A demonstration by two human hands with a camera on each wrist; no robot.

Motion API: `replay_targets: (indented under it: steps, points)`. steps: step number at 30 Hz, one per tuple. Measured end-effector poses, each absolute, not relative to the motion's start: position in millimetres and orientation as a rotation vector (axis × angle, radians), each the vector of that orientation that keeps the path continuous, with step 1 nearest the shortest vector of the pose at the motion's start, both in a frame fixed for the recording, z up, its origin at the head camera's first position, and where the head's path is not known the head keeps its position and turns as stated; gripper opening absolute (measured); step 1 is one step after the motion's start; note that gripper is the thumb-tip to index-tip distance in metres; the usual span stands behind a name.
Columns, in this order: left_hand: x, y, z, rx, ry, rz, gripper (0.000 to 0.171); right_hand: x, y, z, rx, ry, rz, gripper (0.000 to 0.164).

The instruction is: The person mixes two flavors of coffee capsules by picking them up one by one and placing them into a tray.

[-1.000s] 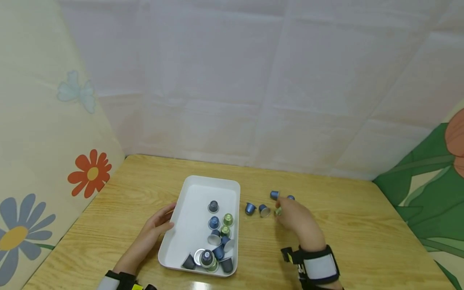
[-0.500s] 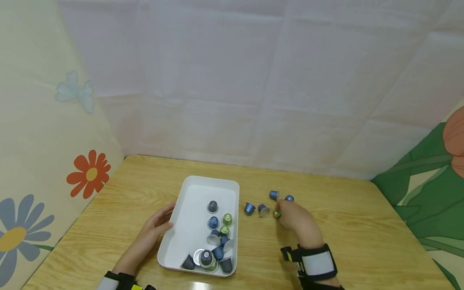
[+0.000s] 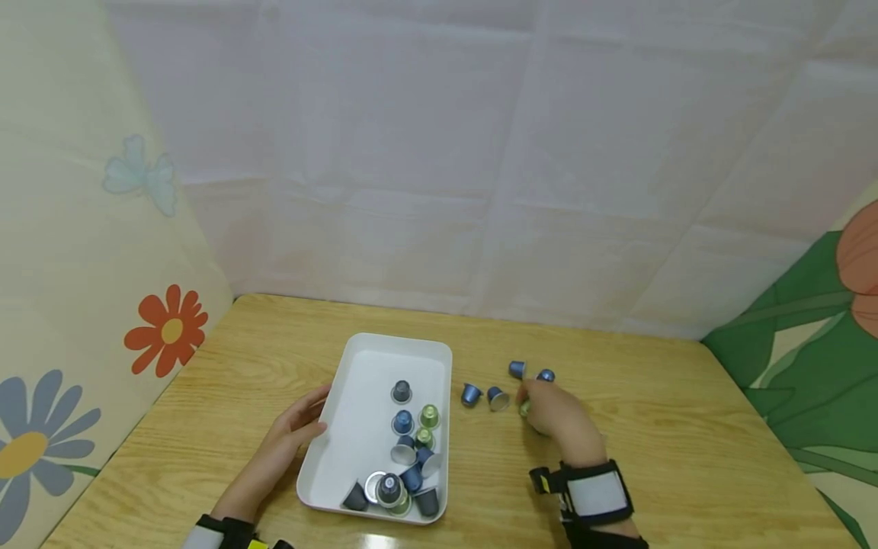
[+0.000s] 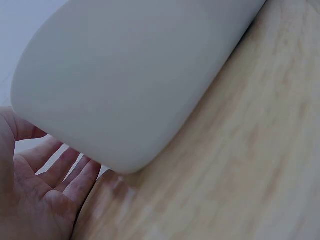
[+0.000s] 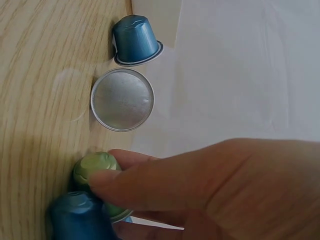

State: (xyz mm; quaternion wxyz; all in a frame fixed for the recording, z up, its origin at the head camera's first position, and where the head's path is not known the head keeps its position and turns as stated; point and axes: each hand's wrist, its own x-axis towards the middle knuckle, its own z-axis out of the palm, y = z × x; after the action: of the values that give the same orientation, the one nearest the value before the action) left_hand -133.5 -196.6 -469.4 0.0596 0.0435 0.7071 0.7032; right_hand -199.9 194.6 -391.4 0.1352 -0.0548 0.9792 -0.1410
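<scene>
My right hand (image 3: 530, 404) pinches a green capsule (image 3: 524, 410) on the wooden table, just right of the white tray (image 3: 357, 381). In the right wrist view a fingertip (image 5: 107, 184) presses on the green capsule (image 5: 94, 167), with a blue capsule (image 5: 75, 218) touching it. Three more blue capsules lie around: one (image 3: 470, 393) nearest the tray, one on its side (image 3: 497, 398) showing its foil lid (image 5: 122, 100), one (image 3: 517, 369) farther back. My left hand (image 3: 302, 427) rests with straight fingers against the tray's left wall (image 4: 135, 75).
The tray holds several blue, grey and green capsules (image 3: 405, 457), piled toward its near end. Another blue capsule (image 3: 546, 375) stands behind my right hand. Fabric walls close in the table at the back and both sides.
My right hand has drawn a little toward me and lowered, keeping its fingers on the green capsule. The left hand and the tray have stayed put.
</scene>
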Motion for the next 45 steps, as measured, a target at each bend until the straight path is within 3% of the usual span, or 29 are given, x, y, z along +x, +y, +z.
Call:
replay_targets:
  steps: [34, 45]
  points:
    - [-133.6, -198.2, -467.2, 0.091, 2.128, 2.105, 0.06, -203.1, 192.9, -390.0, -0.204, 2.88, -0.387, 0.016]
    - [-133.8, -196.9, -469.3, 0.075, 2.118, 2.106, 0.059, -194.6, 184.3, -376.0, -0.225, 2.917, -0.427, 0.026]
